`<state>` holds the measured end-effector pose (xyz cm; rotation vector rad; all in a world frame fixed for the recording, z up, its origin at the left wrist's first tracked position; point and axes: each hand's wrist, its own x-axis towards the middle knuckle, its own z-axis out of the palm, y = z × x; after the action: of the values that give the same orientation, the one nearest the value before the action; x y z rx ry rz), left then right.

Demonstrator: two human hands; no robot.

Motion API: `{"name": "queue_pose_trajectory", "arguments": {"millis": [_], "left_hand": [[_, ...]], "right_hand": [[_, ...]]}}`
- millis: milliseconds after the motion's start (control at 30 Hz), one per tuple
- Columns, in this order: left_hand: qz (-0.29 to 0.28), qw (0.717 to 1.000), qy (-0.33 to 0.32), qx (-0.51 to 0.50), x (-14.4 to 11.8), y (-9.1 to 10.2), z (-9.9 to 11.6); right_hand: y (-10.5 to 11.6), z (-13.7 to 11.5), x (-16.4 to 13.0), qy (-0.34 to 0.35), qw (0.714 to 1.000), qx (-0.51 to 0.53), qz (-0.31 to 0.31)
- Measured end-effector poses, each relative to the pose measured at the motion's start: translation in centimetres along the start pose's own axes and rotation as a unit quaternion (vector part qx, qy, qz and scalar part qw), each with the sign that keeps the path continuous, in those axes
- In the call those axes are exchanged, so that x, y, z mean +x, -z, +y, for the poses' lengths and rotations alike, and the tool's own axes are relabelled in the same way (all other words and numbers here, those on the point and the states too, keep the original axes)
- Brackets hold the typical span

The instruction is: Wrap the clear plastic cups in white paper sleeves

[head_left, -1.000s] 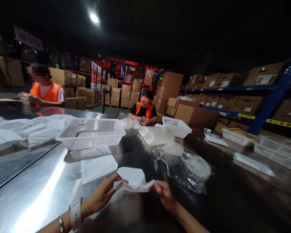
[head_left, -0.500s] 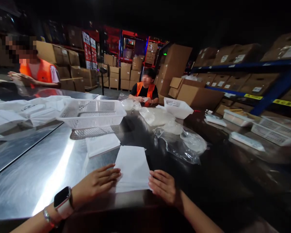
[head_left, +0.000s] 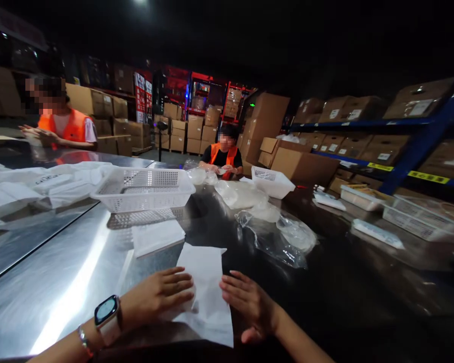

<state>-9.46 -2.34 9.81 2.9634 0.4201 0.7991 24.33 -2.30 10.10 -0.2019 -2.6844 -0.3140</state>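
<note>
Left hand (head_left: 161,295) and right hand (head_left: 249,305) apart, fingers loosely extended. I see the white sheet (head_left: 206,287) on the bench (head_left: 94,262) between them, left fingertips over its side, right ones at its edge. Beyond the left: folded white piece (head_left: 159,237), then perforated basket (head_left: 147,201). Beyond the right: crumpled clear plastic (head_left: 270,247).

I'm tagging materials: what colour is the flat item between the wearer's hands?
The flat item is white; the head view shows it.
</note>
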Motion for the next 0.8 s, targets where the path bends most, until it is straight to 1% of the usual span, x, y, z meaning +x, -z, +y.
{"name": "queue_pose_trajectory", "arguments": {"millis": [67, 167, 233, 300, 367, 400, 433, 467, 500, 533, 600, 667, 700, 733, 767, 800], "left_hand": [[0.002, 1.000, 0.013, -0.020, 0.5, 0.0, 0.2], [-0.004, 0.999, 0.034, -0.015, 0.4, -0.2, 0.5], [-0.007, 0.998, 0.049, -0.025, 0.1, -0.3, 0.7], [0.005, 0.996, 0.066, -0.053, -0.3, -0.4, 1.0], [0.022, 0.992, 0.096, -0.084, -0.7, -0.7, 1.3], [0.033, 0.987, 0.128, -0.096, -0.8, -1.0, 1.5], [0.050, 0.977, 0.177, -0.110, -0.9, -1.3, 1.8], [0.069, 0.961, 0.235, -0.126, -0.9, -1.7, 1.9], [0.086, 0.942, 0.293, -0.141, -0.9, -2.2, 2.1], [0.107, 0.919, 0.347, -0.153, -0.7, -2.6, 2.2], [0.166, 0.872, 0.430, -0.164, -0.1, -3.5, 2.3], [0.238, 0.825, 0.487, -0.161, 0.6, -4.1, 2.3], [0.270, 0.801, 0.509, -0.162, 1.0, -4.3, 2.3], [0.293, 0.783, 0.524, -0.163, 1.3, -4.5, 2.4], [0.305, 0.773, 0.533, -0.161, 1.6, -4.7, 2.6], [0.311, 0.768, 0.539, -0.155, 1.9, -4.9, 2.8]], "right_hand": [[0.3, -0.1, -0.3, -0.004, 1.000, -0.015, 0.003], [-0.3, -0.8, -0.1, -0.006, 0.996, -0.083, 0.022], [-1.1, -1.7, 0.7, -0.012, 0.992, -0.114, 0.060], [-1.9, -2.6, 1.8, -0.028, 0.988, -0.113, 0.102], [-2.4, -3.5, 2.6, -0.075, 0.987, -0.067, 0.128], [-2.6, -4.0, 2.8, -0.114, 0.983, -0.031, 0.138], [-2.8, -4.3, 2.9, -0.167, 0.975, 0.009, 0.147], [-3.0, -4.6, 2.9, -0.227, 0.960, 0.051, 0.156], [-3.3, -4.9, 2.9, -0.292, 0.938, 0.090, 0.164], [-3.7, -5.1, 2.8, -0.353, 0.911, 0.124, 0.175], [-4.6, -5.2, 2.7, -0.453, 0.848, 0.180, 0.208], [-5.5, -5.3, 2.7, -0.520, 0.786, 0.220, 0.250], [-5.9, -5.2, 2.8, -0.546, 0.760, 0.228, 0.269], [-6.3, -5.2, 2.9, -0.569, 0.739, 0.225, 0.282], [-6.6, -5.2, 3.0, -0.589, 0.724, 0.214, 0.289], [-6.8, -5.2, 3.0, -0.602, 0.717, 0.196, 0.292]]}}
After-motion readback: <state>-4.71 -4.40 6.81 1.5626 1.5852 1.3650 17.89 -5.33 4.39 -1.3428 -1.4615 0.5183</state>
